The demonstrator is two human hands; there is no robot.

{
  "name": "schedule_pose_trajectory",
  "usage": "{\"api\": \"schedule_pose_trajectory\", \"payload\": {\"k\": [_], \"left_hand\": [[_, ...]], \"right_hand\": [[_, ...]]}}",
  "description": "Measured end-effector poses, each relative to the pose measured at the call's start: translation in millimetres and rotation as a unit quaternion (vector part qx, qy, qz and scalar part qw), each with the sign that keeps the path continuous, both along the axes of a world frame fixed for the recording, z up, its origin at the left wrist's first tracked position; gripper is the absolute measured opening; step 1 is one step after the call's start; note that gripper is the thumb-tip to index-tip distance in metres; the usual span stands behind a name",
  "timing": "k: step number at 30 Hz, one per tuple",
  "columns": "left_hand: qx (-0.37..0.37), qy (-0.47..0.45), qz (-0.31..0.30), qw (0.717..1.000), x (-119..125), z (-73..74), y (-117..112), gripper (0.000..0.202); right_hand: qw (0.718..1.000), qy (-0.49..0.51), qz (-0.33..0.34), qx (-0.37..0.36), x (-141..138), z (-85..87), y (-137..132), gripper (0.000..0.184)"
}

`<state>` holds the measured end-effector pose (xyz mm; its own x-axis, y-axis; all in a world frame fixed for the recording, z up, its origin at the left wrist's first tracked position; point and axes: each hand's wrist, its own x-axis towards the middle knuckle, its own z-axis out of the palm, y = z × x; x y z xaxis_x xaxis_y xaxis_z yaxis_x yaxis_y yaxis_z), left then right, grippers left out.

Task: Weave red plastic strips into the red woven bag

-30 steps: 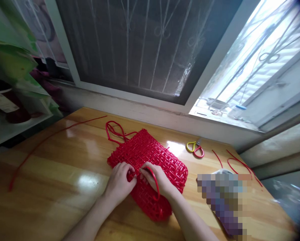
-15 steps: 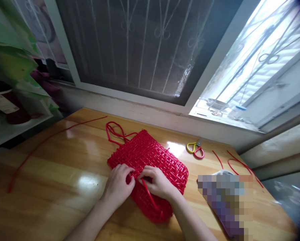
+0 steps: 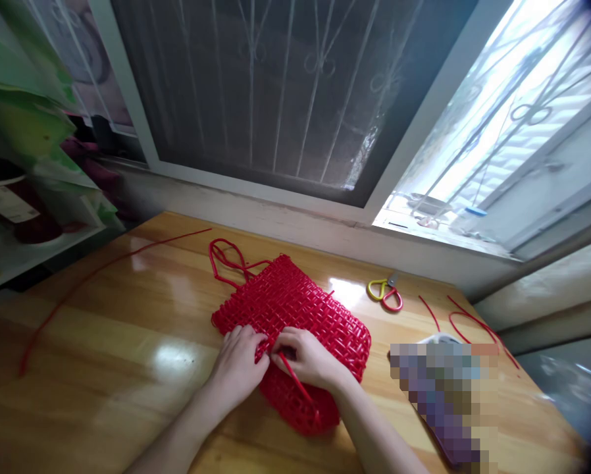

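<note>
A red woven basket bag (image 3: 285, 293) lies on the wooden table, its tight lattice facing up. My left hand (image 3: 241, 355) is closed at the near side of the weave, thumb and fingers pinched on the bag's strands. Right beside it, my right hand (image 3: 303, 355) pinches a red plastic cord (image 3: 298, 382), whose length runs down toward the bag's rounded near end. The fingertips of both hands almost meet, and the exact spot they grip is partly hidden. Looped red handles (image 3: 226, 257) extend from the bag's far left side.
Scissors (image 3: 385, 293) with yellow and red handles lie right of the bag. A long loose red cord (image 3: 98, 270) curves across the table's left. Shorter cord pieces (image 3: 428, 313) and a blurred-out flat object (image 3: 434, 401) are at the right. A window (image 3: 295, 99) stands behind.
My left hand has shifted slightly, its thumb and fingers closing nearer to the right hand. The right hand keeps its pinch on the cord, and the bag stays nearly in place.
</note>
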<state>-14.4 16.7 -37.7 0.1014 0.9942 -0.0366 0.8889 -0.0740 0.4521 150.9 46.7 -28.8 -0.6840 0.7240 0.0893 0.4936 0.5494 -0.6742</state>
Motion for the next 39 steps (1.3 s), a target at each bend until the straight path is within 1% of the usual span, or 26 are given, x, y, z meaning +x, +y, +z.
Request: {"api": "schedule_pose_trajectory", "payload": {"k": [4,10,13,17,21,24,29,33,35,39], "left_hand": [[-0.014,-0.001,0.013,1.0,1.1,-0.3,3.2,0.026],[-0.047,-0.015,0.042,0.998,3.0,3.1,9.6,0.022],[-0.04,-0.028,0.047,0.998,2.3,3.3,9.9,0.021],[-0.018,-0.043,0.051,0.998,1.0,3.1,7.8,0.023],[-0.007,-0.039,0.043,0.998,0.4,5.7,3.9,0.022],[0.003,-0.019,0.028,0.999,0.9,6.5,0.4,0.023],[0.019,0.027,0.004,0.999,3.6,1.9,-4.4,0.03],[0.014,0.049,-0.004,0.999,6.2,-0.6,-3.3,0.031],[0.01,0.041,-0.003,0.999,6.4,-0.5,-0.9,0.03],[-0.02,0.002,0.02,1.0,3.6,1.3,4.6,0.024]], "right_hand": [[1.0,-0.001,-0.003,0.001,-0.1,0.4,0.0,0.009],[1.0,-0.005,0.013,-0.002,1.9,2.9,-0.5,0.011],[1.0,0.005,0.008,-0.005,1.8,1.4,-0.8,0.014],[1.0,0.021,-0.022,0.002,0.3,-0.9,-1.5,0.017],[0.999,0.027,-0.021,-0.002,0.8,2.0,-1.6,0.014],[1.0,0.026,-0.013,-0.009,2.3,5.3,-1.0,0.017],[1.0,0.012,-0.001,-0.008,2.3,5.8,0.3,0.021],[1.0,0.015,0.006,-0.017,1.7,5.1,0.7,0.018],[1.0,0.018,0.007,-0.019,2.2,5.3,0.5,0.015],[1.0,0.022,0.003,-0.01,3.7,5.3,-0.3,0.013]]}}
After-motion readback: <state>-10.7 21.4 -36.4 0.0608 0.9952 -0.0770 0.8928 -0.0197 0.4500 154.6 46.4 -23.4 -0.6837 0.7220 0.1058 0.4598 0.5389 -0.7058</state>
